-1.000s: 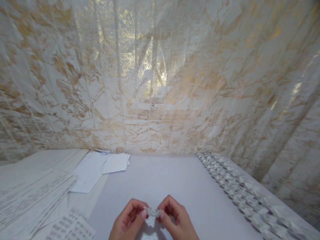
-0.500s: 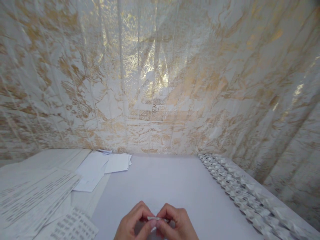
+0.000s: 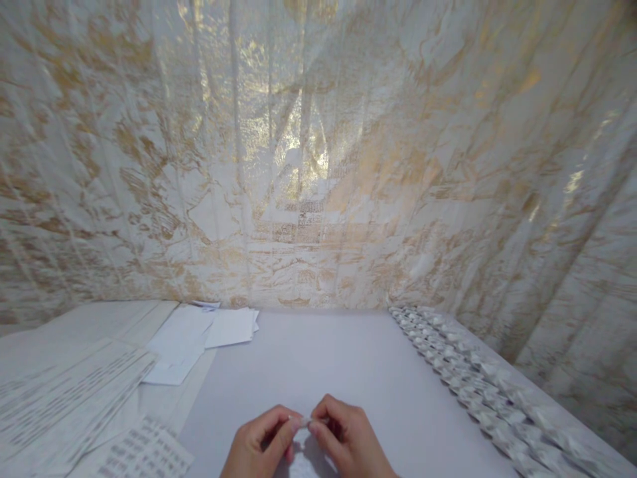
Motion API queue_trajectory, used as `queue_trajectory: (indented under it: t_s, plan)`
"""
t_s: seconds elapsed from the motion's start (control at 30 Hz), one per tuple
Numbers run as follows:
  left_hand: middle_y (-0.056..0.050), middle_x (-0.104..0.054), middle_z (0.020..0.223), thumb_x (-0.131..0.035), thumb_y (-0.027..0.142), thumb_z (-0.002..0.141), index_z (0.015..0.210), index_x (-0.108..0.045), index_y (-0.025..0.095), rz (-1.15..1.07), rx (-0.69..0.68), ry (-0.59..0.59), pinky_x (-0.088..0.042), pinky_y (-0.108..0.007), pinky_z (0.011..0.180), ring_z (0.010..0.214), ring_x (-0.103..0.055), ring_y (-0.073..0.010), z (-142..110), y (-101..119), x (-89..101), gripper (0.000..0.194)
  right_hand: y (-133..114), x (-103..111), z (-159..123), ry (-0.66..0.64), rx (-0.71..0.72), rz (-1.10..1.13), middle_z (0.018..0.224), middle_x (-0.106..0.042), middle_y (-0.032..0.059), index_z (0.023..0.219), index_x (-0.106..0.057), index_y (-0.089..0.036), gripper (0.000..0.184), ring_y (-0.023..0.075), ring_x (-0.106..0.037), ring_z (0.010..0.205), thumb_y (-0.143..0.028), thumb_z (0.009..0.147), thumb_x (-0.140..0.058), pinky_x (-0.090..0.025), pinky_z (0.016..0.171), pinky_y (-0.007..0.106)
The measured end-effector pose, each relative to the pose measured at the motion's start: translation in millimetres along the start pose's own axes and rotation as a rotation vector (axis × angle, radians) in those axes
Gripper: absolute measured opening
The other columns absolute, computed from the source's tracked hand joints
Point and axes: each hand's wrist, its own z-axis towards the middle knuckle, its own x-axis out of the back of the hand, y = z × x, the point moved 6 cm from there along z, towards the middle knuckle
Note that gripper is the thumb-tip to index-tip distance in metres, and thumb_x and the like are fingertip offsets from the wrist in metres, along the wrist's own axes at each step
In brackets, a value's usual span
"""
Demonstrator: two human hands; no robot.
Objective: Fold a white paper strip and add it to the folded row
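Observation:
Near the bottom centre, my left hand (image 3: 266, 438) and my right hand (image 3: 346, 431) face each other over the pale tabletop (image 3: 318, 352). Between thumbs and fingertips they pinch a small folded piece of paper (image 3: 304, 422), whitish and narrow. Both hands are closed on it, one at each end. Fingers cover most of the paper, so its full shape is hidden.
Printed paper sheets (image 3: 74, 392) spread over the left side, with a paper of dark printed blocks (image 3: 144, 451) in front. White blank papers (image 3: 179, 345) lie behind them. Rows of folded paper pieces (image 3: 478, 392) line the right edge. A gold-patterned curtain (image 3: 308, 166) hangs behind.
The hands have drawn slightly apart at the fingertips, and the folded paper has shifted a little up and left. The view has turned slightly.

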Motion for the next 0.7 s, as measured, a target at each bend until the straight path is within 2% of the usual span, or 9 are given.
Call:
queue_trajectory:
  t_s: [0.07, 0.17, 0.27, 0.4, 0.47, 0.57, 0.63, 0.7]
  plan:
    - [0.003, -0.060, 0.059, -0.059, 0.063, 0.087, 0.073, -0.072, 0.020, 0.012, -0.016, 0.022, -0.038, -0.027, 0.064, 0.063, -0.054, -0.0180, 1, 1, 2.3, 0.047, 1, 5, 2, 0.025, -0.013, 0.049, 0.064, -0.048, -0.0044, 0.084, -0.060, -0.019, 0.029, 0.0147, -0.043, 0.059, -0.047, 0.090, -0.054, -0.031, 0.056, 0.025]
    - [0.001, -0.070, 0.069, -0.060, 0.055, 0.088, 0.082, -0.076, 0.021, 0.032, -0.031, 0.001, -0.043, -0.027, 0.069, 0.071, -0.061, -0.0209, 0, 3, 1.9, 0.037, 1, 7, 3, 0.047, -0.042, 0.105, 0.066, -0.046, -0.0045, 0.084, -0.058, -0.019, 0.033, 0.0150, -0.042, 0.061, -0.050, 0.092, -0.053, -0.031, 0.058, 0.026]
    - [-0.003, -0.077, 0.084, -0.059, 0.049, 0.089, 0.096, -0.078, 0.021, 0.069, -0.044, -0.053, -0.047, -0.028, 0.075, 0.082, -0.067, -0.0234, 0, 8, -1.6, 0.034, 0, 4, 2, 0.043, -0.045, 0.122, 0.065, -0.046, -0.0053, 0.084, -0.058, -0.019, 0.030, 0.0146, -0.042, 0.061, -0.048, 0.090, -0.057, -0.032, 0.058, 0.026]
    - [-0.005, -0.077, 0.090, -0.055, 0.048, 0.089, 0.104, -0.076, 0.020, 0.175, -0.056, -0.016, -0.047, -0.029, 0.074, 0.082, -0.066, -0.0235, 0, 10, -3.2, 0.038, -3, 2, 1, 0.068, -0.006, 0.110, 0.064, -0.045, -0.0068, 0.089, -0.059, -0.019, 0.020, 0.0134, -0.042, 0.058, -0.040, 0.088, -0.058, -0.031, 0.056, 0.025]
    - [-0.003, -0.073, 0.082, -0.053, 0.042, 0.088, 0.102, -0.074, 0.020, 0.234, -0.074, 0.005, -0.045, -0.028, 0.070, 0.075, -0.063, -0.0215, 0, 9, -5.6, 0.035, -4, 2, 2, 0.089, 0.017, 0.111, 0.065, -0.046, -0.0068, 0.093, -0.059, -0.020, 0.015, 0.0132, -0.043, 0.058, -0.033, 0.086, -0.057, -0.032, 0.056, 0.024]
    - [0.006, -0.052, 0.063, -0.053, 0.032, 0.081, 0.097, -0.068, 0.021, 0.290, -0.087, 0.035, -0.038, -0.026, 0.062, 0.062, -0.055, -0.0179, 0, 6, -9.0, 0.024, -6, 0, 3, 0.104, 0.056, 0.090, 0.067, -0.046, -0.0068, 0.097, -0.057, -0.021, 0.015, 0.0132, -0.044, 0.057, -0.023, 0.082, -0.053, -0.032, 0.055, 0.023]
    - [0.011, -0.040, 0.060, -0.052, 0.027, 0.079, 0.097, -0.060, 0.023, 0.326, -0.086, 0.054, -0.035, -0.026, 0.059, 0.057, -0.050, -0.0169, -1, 5, -9.8, 0.020, -8, -3, 3, 0.103, 0.085, 0.047, 0.068, -0.047, -0.0068, 0.099, -0.057, -0.021, 0.019, 0.0132, -0.045, 0.057, -0.018, 0.081, -0.051, -0.033, 0.054, 0.022]
    - [0.012, -0.037, 0.062, -0.049, 0.024, 0.080, 0.096, -0.052, 0.025, 0.357, -0.085, 0.076, -0.034, -0.026, 0.060, 0.057, -0.050, -0.0172, -2, 6, -9.2, 0.017, -12, -5, 2, 0.097, 0.111, -0.013, 0.068, -0.048, -0.0068, 0.101, -0.057, -0.021, 0.024, 0.0133, -0.046, 0.057, -0.013, 0.079, -0.049, -0.034, 0.055, 0.022]
